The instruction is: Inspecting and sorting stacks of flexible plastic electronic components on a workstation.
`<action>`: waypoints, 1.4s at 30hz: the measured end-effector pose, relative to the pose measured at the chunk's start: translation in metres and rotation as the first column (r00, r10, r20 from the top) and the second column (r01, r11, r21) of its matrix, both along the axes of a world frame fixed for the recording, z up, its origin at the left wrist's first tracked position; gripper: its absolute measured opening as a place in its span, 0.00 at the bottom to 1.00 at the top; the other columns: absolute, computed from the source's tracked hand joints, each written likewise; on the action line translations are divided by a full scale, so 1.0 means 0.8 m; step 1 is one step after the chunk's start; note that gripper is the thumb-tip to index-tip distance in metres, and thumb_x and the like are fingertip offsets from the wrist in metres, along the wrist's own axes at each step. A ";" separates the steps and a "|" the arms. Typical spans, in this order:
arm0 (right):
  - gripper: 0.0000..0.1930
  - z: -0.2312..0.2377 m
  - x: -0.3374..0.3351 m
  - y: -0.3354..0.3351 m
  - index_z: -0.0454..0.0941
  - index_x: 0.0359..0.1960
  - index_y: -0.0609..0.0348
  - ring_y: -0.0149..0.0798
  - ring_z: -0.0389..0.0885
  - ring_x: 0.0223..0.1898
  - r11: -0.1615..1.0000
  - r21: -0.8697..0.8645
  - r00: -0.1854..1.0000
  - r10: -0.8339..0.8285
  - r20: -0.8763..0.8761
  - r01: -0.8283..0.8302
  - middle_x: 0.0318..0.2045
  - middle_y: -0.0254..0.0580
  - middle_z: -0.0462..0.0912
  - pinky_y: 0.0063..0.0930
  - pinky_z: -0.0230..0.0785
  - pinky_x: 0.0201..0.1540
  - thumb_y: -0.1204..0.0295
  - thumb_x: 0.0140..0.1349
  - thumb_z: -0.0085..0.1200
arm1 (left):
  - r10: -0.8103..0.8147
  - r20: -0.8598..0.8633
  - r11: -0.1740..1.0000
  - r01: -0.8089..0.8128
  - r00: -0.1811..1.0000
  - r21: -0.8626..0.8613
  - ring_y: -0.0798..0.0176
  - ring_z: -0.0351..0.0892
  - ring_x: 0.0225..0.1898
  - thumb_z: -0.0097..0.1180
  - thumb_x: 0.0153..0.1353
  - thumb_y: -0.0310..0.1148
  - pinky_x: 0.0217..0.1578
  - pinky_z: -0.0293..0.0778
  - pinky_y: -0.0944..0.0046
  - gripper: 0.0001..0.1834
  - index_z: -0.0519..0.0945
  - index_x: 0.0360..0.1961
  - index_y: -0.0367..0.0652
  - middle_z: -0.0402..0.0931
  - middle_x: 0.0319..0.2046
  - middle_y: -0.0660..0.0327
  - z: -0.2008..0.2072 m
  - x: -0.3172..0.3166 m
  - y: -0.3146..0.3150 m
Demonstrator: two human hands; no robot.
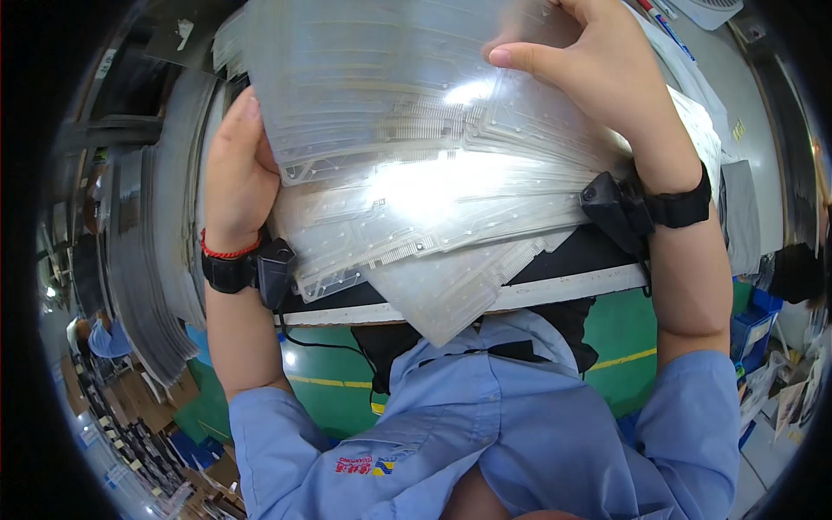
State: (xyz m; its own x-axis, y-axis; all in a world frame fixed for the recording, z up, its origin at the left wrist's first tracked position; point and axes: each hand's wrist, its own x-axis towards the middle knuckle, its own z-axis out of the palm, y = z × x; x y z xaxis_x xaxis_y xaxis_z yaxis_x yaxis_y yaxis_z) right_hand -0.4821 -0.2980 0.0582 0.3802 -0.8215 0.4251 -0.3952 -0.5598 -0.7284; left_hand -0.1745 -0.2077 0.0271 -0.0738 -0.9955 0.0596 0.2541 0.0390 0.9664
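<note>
- Holding a fanned stack of translucent plastic sheets with both hands, I keep it raised above the table edge, close to my chest.
- My left hand clasps the stack's left side, fingers tucked behind the sheets, palm against their edge.
- My right hand pinches the upper right part, thumb pressed flat on the top sheet.
- Each wrist carries a black strap with a small device; the left wrist also wears a red cord.
- More sheet piles lie far left; a green floor shows below the table.
</note>
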 end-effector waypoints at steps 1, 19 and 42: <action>0.15 0.004 0.002 0.003 0.76 0.26 0.61 0.36 0.78 0.33 0.999 0.028 1.000 -0.015 -0.012 0.016 0.27 0.42 0.81 0.27 0.69 0.40 0.70 0.41 0.72 | 0.005 0.022 1.000 -0.006 1.000 0.030 0.65 0.76 0.50 0.43 0.71 0.33 0.52 0.71 0.65 0.18 0.69 0.57 0.34 0.76 0.50 0.56 -0.002 0.005 0.001; 0.18 0.011 0.002 0.012 0.77 0.33 0.63 0.42 0.79 0.33 1.000 0.003 0.991 -0.014 -0.133 0.014 0.30 0.47 0.81 0.30 0.70 0.39 0.67 0.44 0.70 | 0.652 0.330 0.758 -0.586 0.683 -0.286 0.71 0.77 0.39 0.49 0.68 0.29 0.36 0.71 0.75 0.18 0.68 0.56 0.32 0.77 0.46 0.53 0.022 0.141 0.092; 0.24 -0.031 -0.001 -0.007 0.77 0.42 0.67 0.45 0.77 0.29 0.995 -0.019 0.981 0.092 -0.171 -0.097 0.27 0.50 0.79 0.34 0.70 0.34 0.63 0.46 0.67 | 0.888 0.322 0.366 -0.929 0.329 -0.061 0.68 0.74 0.37 0.47 0.68 0.26 0.38 0.73 0.72 0.15 0.70 0.53 0.29 0.74 0.51 0.52 -0.044 0.262 0.306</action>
State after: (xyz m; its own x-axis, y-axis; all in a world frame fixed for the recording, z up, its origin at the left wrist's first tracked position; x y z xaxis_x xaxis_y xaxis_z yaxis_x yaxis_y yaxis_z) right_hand -0.4828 -0.3037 0.0331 0.5240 -0.7673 0.3698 -0.4557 -0.6193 -0.6394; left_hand 0.0349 0.0375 -0.0081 0.8898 -0.4467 0.0937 -0.1195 -0.0298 0.9924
